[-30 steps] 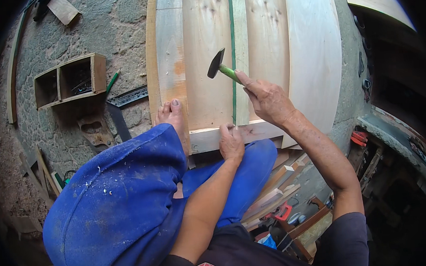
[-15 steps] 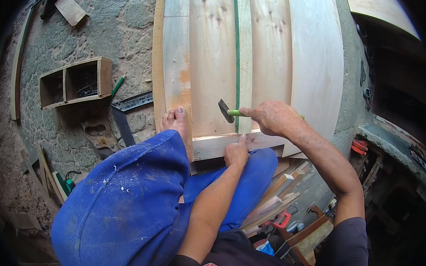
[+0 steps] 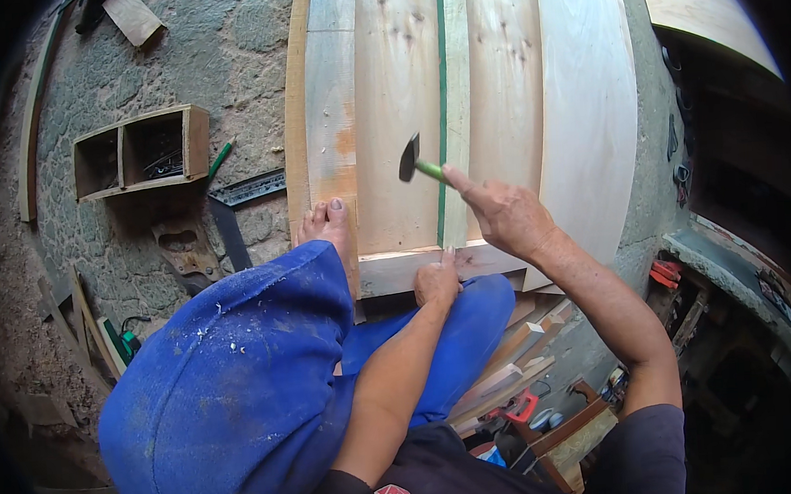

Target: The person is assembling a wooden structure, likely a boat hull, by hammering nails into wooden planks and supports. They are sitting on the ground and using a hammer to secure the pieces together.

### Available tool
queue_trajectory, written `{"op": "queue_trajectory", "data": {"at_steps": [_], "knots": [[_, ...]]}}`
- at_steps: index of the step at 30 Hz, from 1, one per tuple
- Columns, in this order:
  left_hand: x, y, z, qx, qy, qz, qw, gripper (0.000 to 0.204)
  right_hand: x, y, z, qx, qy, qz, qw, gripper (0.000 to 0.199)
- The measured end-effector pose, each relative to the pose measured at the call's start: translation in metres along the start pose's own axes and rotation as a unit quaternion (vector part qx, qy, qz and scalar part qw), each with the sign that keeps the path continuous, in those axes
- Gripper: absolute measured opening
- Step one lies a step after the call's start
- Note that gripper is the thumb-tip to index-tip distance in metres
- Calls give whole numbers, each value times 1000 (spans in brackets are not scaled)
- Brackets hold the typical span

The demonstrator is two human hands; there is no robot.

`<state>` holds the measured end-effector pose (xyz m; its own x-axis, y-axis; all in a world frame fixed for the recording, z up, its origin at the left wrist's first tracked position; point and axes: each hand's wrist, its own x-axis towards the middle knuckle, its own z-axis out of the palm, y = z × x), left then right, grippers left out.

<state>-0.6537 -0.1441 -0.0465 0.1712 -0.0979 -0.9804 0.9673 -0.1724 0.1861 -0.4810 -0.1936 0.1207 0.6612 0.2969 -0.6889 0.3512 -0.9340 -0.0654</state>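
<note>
Head view, right hand: the right hand (image 3: 502, 218) is closed around the green handle of a hammer (image 3: 416, 162), forefinger laid along the handle.
Head view, hammer: raised clear of the wood, its dark head tilted up and to the left, above the near end of the boards.
Head view, left hand: the left hand (image 3: 436, 279) rests fingers-down on the cross batten (image 3: 388, 270); fingertips pinched together at the batten's top edge. Whether they hold a nail cannot be told.
Head view, work piece: a panel of pale boards (image 3: 396, 111) lies flat on the stone floor (image 3: 221, 67), with a green strip (image 3: 442, 108) running lengthwise between two boards. The batten lies across the panel's near end.
Head view, posture: a bare foot (image 3: 326, 229) is planted on the panel's left corner, touching the batten; blue trousers (image 3: 232, 393) are dusted with wood chips.
Head view, surroundings: a small wooden box (image 3: 141, 152) with two compartments stands on the floor to the left, a handsaw (image 3: 187, 251) just below it. Off-cuts of timber (image 3: 511, 367) lie by the right knee.
</note>
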Motion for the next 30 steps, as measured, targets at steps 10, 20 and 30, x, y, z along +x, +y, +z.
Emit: {"op": "queue_trajectory", "data": {"at_steps": [10, 20, 30], "knots": [[-7, -6, 1, -61, 4, 56, 997, 64, -15, 20, 32, -47, -83, -59, 994, 59], [-11, -11, 0, -28, 6, 43, 999, 60, -17, 5, 23, -10, -94, -23, 995, 59], [-15, -10, -3, 5, 7, 48, 999, 62, -9, 23, 47, -43, -155, -75, 984, 58]]}}
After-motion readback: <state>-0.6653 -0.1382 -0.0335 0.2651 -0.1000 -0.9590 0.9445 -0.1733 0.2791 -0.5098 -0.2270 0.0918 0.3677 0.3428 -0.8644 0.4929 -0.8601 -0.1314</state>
